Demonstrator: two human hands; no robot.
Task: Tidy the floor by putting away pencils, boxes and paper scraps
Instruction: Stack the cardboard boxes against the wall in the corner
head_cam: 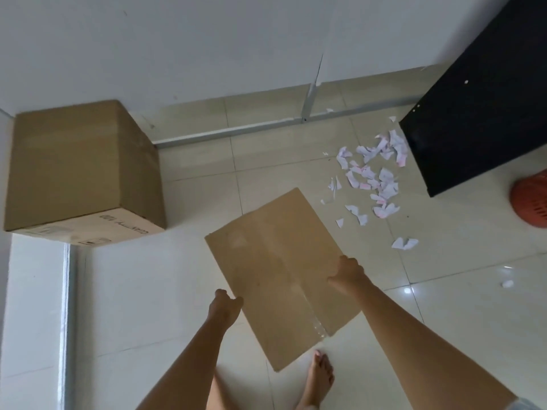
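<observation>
I hold a flattened brown cardboard box [278,270] above the tiled floor in the middle of the view. My left hand [223,306] grips its left edge and my right hand [346,272] grips its right edge. A closed brown carton [80,170] stands in the corner at the left, against the wall. Several torn paper scraps [373,176] lie scattered on the floor at the right, beyond the flat box. No pencils are in view.
A black cabinet [479,108] stands at the upper right, with an orange plastic basket [532,202] beside it at the right edge. A white wall runs along the back. A metal door track [66,321] lies on the left. My bare foot [319,377] is below the cardboard.
</observation>
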